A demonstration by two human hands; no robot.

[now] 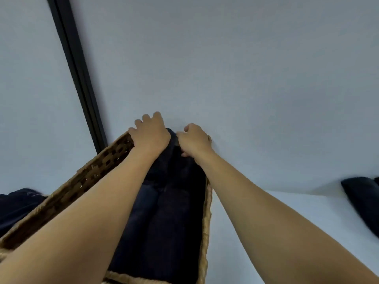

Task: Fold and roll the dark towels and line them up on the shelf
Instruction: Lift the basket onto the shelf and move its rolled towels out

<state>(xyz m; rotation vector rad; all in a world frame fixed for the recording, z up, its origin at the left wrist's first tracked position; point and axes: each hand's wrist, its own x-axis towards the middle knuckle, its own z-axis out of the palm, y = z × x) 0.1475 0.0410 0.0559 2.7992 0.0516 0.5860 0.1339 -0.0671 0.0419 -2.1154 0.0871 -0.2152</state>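
dark towels [164, 212] lie lengthwise in rolls, side by side, filling a woven basket [67, 187] from its near end to its far end. the right hand [193, 140] grips the far end of the dark towels near the basket's far right corner, its fingers curled tight and its thumb pinching the cloth. the left hand [150, 134] lies over the far left corner of the basket, fingers bent down past the far end; whether they hold cloth or the rim cannot be told. both forearms reach across the basket. the basket stands on a white shelf [287, 222], its far end against a pale wall [225, 58]. another dark towel [361, 199] lies at the shelf's right edge, well apart from the basket. a dark cloth [16, 206] sits just beside the basket's left wall. a black strip [75, 72] runs up the wall on the left.
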